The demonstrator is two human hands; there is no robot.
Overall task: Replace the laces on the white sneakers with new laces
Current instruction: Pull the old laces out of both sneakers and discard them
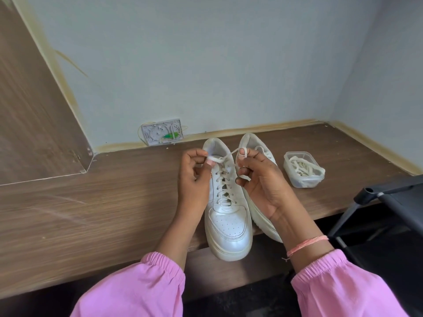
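Note:
Two white sneakers stand side by side on a wooden desk (pixel 91 202), toes toward me. The left sneaker (pixel 226 225) is laced up its full row of eyelets with a cream lace (pixel 223 177). My left hand (pixel 194 177) pinches one lace end at the top of the tongue. My right hand (pixel 258 179) holds the other end, looped around a finger, with the lace stretched taut between both hands. The right sneaker (pixel 258 216) lies mostly hidden behind my right hand.
A clear plastic tub (pixel 302 170) with loose cream laces sits right of the shoes. A black rack frame (pixel 377 202) stands at the desk's right front. A wall socket plate (pixel 162 132) sits at the back wall. A wooden panel rises on the left.

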